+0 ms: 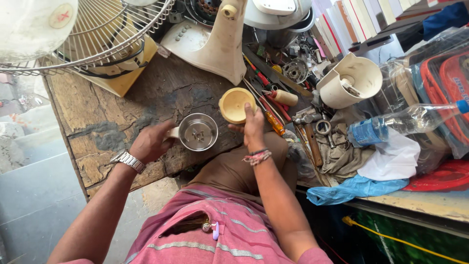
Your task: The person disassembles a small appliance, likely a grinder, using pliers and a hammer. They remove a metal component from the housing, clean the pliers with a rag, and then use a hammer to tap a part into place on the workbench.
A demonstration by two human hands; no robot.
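A: Okay, biggest first: worn wooden workbench (112, 112), then round steel cup (198, 132), left hand (151, 143) gripping its handle.
B: Right hand (253, 128)?
A: Fingers clasp cream plastic round cap (235, 104), just right of the cup, mouth upward.

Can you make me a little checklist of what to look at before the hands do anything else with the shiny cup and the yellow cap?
1. Left hand has the steel cup's handle: ok.
2. Steel cup sits upright on the wooden bench: ok.
3. Small parts, perhaps screws, lie inside the cup: ok; their number cannot tell.
4. Right hand grips the yellow cap: ok.
5. Cap's hollow side faces up and looks empty: ok.
6. Space beside the right hand: not ok, screwdrivers lie close by.
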